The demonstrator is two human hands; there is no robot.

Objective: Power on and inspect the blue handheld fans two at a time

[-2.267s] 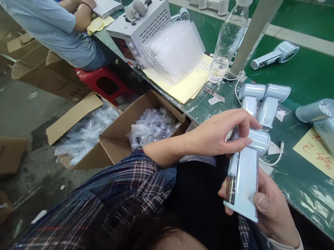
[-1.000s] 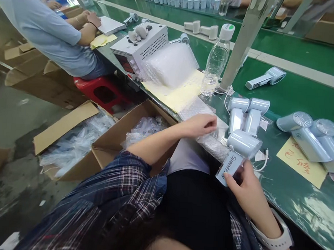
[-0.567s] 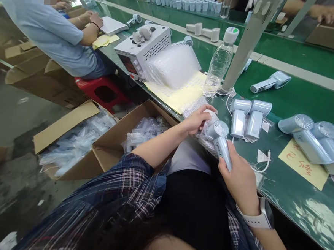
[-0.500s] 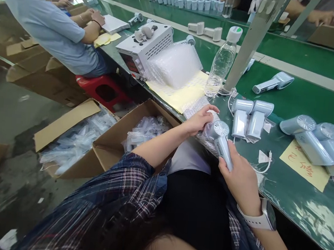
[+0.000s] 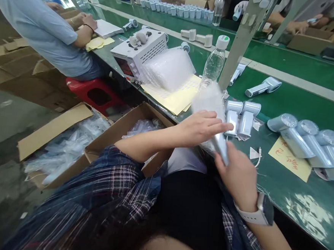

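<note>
Your green bench carries a lot along its near strip: a white box-shaped unit, a stack of bubble bags on yellow sheets, a clear water bottle beside a slanted grey post, and two pale blue handheld fans standing side by side. To your right, more fans lie on their sides in a row, touching a yellow note — a small white plug with cable lies between them and the standing pair. Farther back one fan lies alone, and beyond the pale stripe sits a row of small white cups — on the floor to your left stand open cardboard boxes of bagged parts.
</note>
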